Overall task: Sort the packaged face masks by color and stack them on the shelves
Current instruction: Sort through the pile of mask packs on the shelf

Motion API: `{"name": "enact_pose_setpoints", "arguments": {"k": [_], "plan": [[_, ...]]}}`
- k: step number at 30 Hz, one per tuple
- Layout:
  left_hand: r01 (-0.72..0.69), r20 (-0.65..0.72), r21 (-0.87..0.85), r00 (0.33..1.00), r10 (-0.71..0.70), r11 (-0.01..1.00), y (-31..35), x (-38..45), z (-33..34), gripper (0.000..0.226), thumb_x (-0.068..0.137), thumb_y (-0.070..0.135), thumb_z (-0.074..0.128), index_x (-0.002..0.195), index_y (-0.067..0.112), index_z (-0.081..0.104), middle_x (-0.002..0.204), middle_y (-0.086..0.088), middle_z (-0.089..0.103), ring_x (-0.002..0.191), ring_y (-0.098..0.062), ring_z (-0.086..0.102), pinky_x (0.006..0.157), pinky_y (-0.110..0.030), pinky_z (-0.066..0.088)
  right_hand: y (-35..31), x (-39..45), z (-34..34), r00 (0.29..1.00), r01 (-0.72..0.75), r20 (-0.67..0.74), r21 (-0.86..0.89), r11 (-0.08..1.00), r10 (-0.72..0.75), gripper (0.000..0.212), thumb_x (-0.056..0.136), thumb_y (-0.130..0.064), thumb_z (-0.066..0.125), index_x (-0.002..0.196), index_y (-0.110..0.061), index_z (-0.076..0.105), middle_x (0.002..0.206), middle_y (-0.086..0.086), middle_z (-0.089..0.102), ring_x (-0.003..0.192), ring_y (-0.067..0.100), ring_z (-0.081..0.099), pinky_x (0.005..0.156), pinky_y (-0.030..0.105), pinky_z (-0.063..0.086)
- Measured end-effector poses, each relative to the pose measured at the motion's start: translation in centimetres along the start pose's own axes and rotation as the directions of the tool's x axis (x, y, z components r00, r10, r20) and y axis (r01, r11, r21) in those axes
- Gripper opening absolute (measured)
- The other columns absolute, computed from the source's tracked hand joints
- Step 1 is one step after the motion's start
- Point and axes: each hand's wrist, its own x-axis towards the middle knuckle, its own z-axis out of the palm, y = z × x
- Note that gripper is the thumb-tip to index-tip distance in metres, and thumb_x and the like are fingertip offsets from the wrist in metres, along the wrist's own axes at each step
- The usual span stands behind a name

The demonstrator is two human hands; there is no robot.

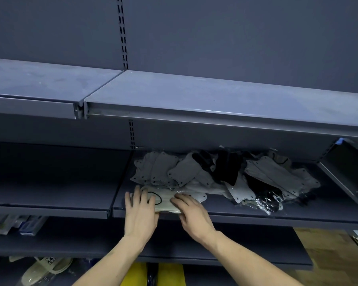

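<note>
Both hands are lying flat, fingers straight: left hand [140, 211] and right hand [191, 212] are pressing on a small stack of beige packaged face masks [165, 200] at the front edge of the dark grey metal middle shelf [256, 216]. Behind it, a loose pile of grey, white and black packaged masks [225, 174] is sprawling across the same shelf.

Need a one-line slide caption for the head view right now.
Both hands, left and right, press a cream mask stack at the shelf edge.
</note>
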Motion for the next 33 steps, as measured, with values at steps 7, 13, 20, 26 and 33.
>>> {"name": "enact_pose_setpoints", "arguments": {"k": [7,13,20,26,33], "plan": [[-0.087,0.058,0.015,0.995,0.086,0.996,0.3,0.5,-0.2,0.055,0.054,0.008,0.085,0.106,0.018,0.074,0.090,-0.012,0.069,0.089,-0.035,0.065,0.086,-0.051,0.052,-1.0,0.1,0.0,0.997,0.041,-0.058,-0.019,0.999,-0.042,0.061,0.084,-0.008,0.056,0.143,-0.023,0.049,0.150,-0.001,0.045,0.141,0.021,0.038,0.117,0.035,0.033],[-0.163,0.069,0.004,0.984,0.163,0.987,-0.7,0.1,-1.1,0.058,0.047,0.029,0.089,0.102,0.018,0.074,0.083,-0.008,0.066,0.080,-0.031,0.065,0.090,-0.050,0.054,-1.3,0.0,0.7,1.000,-0.015,-0.027,-0.098,0.995,0.012,0.060,0.088,-0.014,0.057,0.146,-0.027,0.045,0.153,0.000,0.042,0.145,0.022,0.031,0.122,0.039,0.021],[-0.134,0.164,-0.032,0.977,0.137,0.990,-2.5,-0.2,-0.8,0.084,0.051,0.042,0.086,0.129,0.023,0.062,0.127,-0.012,0.063,0.116,-0.032,0.061,0.091,-0.044,0.055,-1.7,0.5,0.9,0.999,0.036,-0.015,-0.059,0.998,-0.037,0.061,0.085,-0.011,0.055,0.144,-0.025,0.047,0.149,-0.001,0.045,0.142,0.021,0.035,0.116,0.037,0.035],[-0.160,0.152,0.007,0.976,0.157,0.987,-2.8,-0.1,-1.5,0.086,0.069,0.047,0.072,0.147,0.025,0.044,0.123,-0.012,0.055,0.116,-0.033,0.053,0.109,-0.049,0.039,-1.4,0.6,1.2,0.997,-0.060,0.047,-0.094,0.994,0.064,0.080,0.090,-0.041,0.058,0.158,-0.026,0.018,0.165,0.002,0.016,0.154,0.022,0.005,0.122,0.031,0.006],[-0.155,0.203,0.023,0.968,0.148,0.988,-3.0,-0.1,-1.7,0.078,0.070,0.028,0.070,0.145,0.025,0.049,0.125,-0.011,0.059,0.113,-0.032,0.056,0.097,-0.044,0.047,-0.9,0.9,1.0,0.999,-0.032,0.006,-0.133,0.991,0.033,0.074,0.091,-0.037,0.058,0.156,-0.025,0.025,0.161,0.001,0.028,0.150,0.018,0.018,0.123,0.024,0.006]]}}
